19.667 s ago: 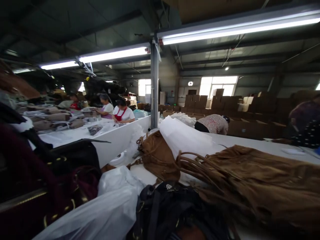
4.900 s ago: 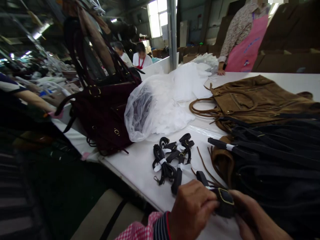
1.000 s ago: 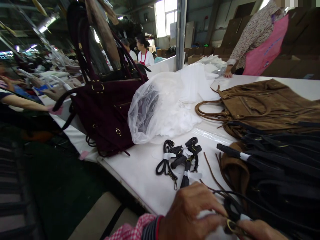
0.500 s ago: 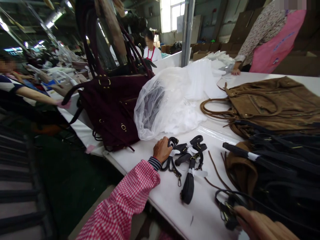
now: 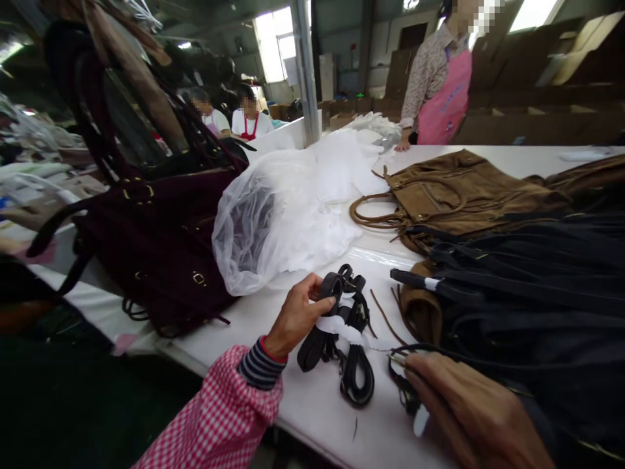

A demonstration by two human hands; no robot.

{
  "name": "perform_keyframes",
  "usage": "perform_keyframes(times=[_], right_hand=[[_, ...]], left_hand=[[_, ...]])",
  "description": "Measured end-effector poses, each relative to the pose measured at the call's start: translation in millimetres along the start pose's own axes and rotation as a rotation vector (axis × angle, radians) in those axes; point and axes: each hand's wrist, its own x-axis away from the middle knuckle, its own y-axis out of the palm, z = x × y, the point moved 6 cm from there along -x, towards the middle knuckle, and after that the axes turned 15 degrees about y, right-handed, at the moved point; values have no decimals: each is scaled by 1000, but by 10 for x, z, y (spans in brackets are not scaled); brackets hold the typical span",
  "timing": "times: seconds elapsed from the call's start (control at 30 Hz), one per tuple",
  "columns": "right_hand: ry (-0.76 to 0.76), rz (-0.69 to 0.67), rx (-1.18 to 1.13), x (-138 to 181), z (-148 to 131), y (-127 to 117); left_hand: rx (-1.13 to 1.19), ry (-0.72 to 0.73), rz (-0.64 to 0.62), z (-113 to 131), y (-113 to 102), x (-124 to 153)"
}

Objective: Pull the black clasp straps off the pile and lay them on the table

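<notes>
My left hand point(image 5: 297, 316) pinches a coiled black strap point(image 5: 319, 345) between thumb and fingers, at the middle of the white table. White paper bands point(image 5: 344, 330) wrap the coils, and metal hooks show among them. Touching it on the right is another coiled black strap point(image 5: 360, 378). Lower right, the fingers of my right hand point(image 5: 469, 397) are closed on a thin black strap with metal hardware point(image 5: 398, 358); a white piece point(image 5: 420, 420) hangs under it. Part of what the right hand grips is hidden behind the fingers.
A dark purple handbag point(image 5: 161, 241) stands at left beside a clear plastic bag of white material point(image 5: 293, 215). Brown suede bags point(image 5: 469, 189) and piled black bags point(image 5: 532, 293) lie at right. A person in a pink apron point(image 5: 444, 98) stands across the table point(image 5: 517, 156).
My left hand has shifted its hold among the coiled straps, which now lie bunched closer together. My right hand has come further into view. The view has turned to the right.
</notes>
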Motion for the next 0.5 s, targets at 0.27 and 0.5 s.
perform_keyframes(times=[0.27, 0.5], right_hand=[[411, -185, -91, -83, 208, 221], [520, -155, -68, -93, 258, 210]], left_hand=[[253, -64, -96, 321, 653, 113], [266, -41, -207, 488, 903, 249]])
